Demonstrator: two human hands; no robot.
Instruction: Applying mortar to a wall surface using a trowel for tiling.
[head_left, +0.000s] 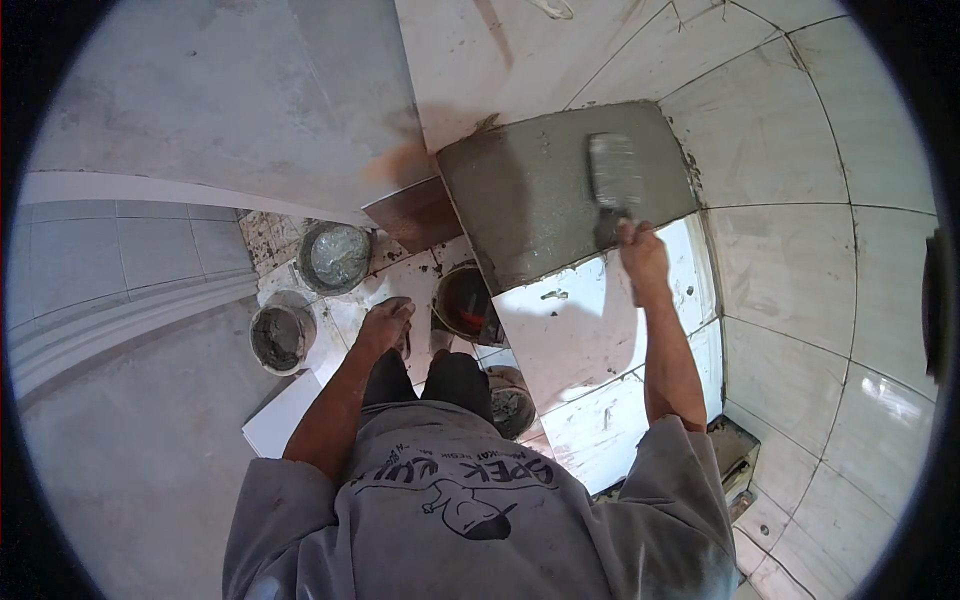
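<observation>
My right hand (645,258) is closed round the handle of a trowel (614,172). Its flat blade, slightly smeared by motion, lies over a rectangular patch of wet grey mortar (540,190). The mortar covers the far part of a raised surface, bordering white tiles (575,330) on its near side. My left hand (388,322) hangs low to the left, over the floor, with its fingers curled in. A dark sliver shows by those fingers, but I cannot make out what they hold, if anything.
On the floor to the left stand a bucket with a cloudy, wet-looking surface (338,257) and a bucket of grey mortar (281,338). A dark bucket (464,300) is beside the ledge, with another mortar bucket (511,408) nearer me. A tiled wall (785,200) rises at right.
</observation>
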